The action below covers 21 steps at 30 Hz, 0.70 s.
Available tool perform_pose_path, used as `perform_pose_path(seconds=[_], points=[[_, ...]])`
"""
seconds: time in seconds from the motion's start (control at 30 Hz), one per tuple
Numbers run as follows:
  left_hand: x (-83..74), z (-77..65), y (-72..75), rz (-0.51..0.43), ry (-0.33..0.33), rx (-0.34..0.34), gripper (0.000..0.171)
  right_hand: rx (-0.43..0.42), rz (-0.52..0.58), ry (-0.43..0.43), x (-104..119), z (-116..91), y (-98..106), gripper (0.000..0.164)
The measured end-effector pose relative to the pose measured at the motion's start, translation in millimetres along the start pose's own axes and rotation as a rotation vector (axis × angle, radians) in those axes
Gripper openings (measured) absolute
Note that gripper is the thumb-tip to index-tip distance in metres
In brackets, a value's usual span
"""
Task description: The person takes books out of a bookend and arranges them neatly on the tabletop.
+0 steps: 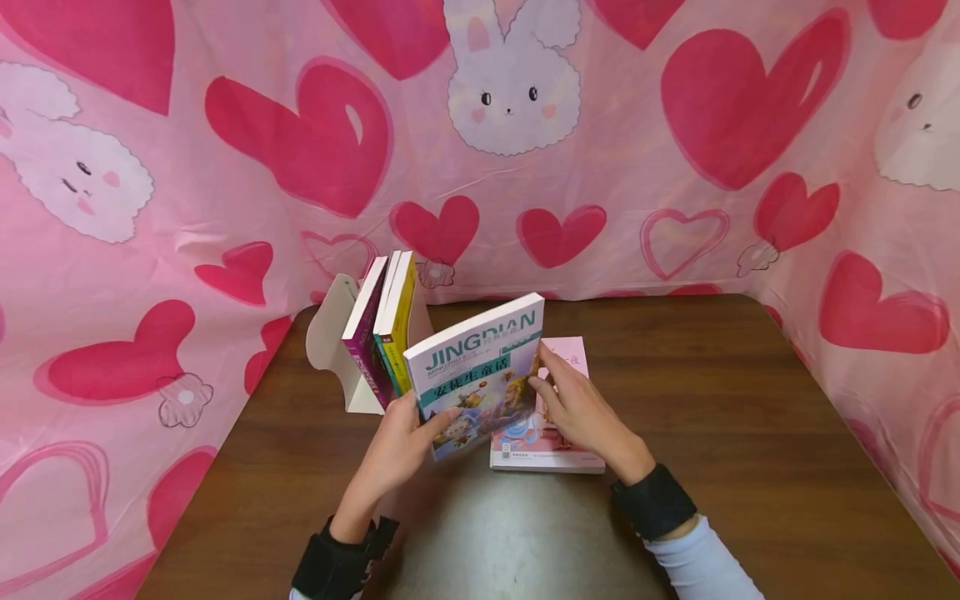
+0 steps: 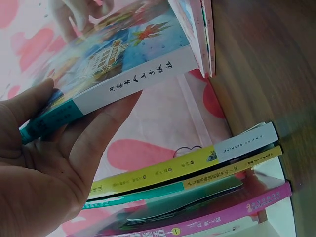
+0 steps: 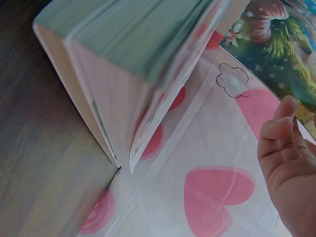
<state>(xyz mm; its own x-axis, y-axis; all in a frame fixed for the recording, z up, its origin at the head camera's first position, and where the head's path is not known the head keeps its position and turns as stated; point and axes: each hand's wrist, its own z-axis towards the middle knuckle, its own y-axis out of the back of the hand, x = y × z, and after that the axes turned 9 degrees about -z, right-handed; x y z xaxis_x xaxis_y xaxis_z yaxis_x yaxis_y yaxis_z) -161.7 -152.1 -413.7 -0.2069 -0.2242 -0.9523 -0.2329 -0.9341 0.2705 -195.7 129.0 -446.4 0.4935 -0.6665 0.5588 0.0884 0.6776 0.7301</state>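
Observation:
My left hand (image 1: 405,450) grips the lower left corner of a teal and white picture book (image 1: 480,367) and holds it tilted up off the brown table (image 1: 712,400). In the left wrist view the thumb of the left hand (image 2: 49,173) lies over the spine of that book (image 2: 123,74), with the fingers underneath. My right hand (image 1: 581,412) touches the book's right edge with its fingertips. In the right wrist view the fingers (image 3: 284,128) sit loosely bent beside the illustrated cover (image 3: 276,44). A pink book (image 1: 525,454) lies flat on the table under the right hand.
A white bookend (image 1: 330,333) stands at the table's back left. Several upright books (image 1: 382,325) lean against it, with purple, teal and yellow spines (image 2: 197,168). Pink cloth with hearts and rabbits (image 1: 675,167) walls in the table on three sides.

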Motion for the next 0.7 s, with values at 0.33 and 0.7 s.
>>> perform_pose_path(seconds=[0.33,0.7], points=[[2.1,5.1,-5.0,-0.031,-0.011,0.001,0.068,-0.030,-0.007,-0.010,-2,0,2,0.054],[1.0,10.1,-12.5,-0.026,0.033,-0.061,0.070,-0.025,-0.010,-0.050,-4,-3,5,0.056]])
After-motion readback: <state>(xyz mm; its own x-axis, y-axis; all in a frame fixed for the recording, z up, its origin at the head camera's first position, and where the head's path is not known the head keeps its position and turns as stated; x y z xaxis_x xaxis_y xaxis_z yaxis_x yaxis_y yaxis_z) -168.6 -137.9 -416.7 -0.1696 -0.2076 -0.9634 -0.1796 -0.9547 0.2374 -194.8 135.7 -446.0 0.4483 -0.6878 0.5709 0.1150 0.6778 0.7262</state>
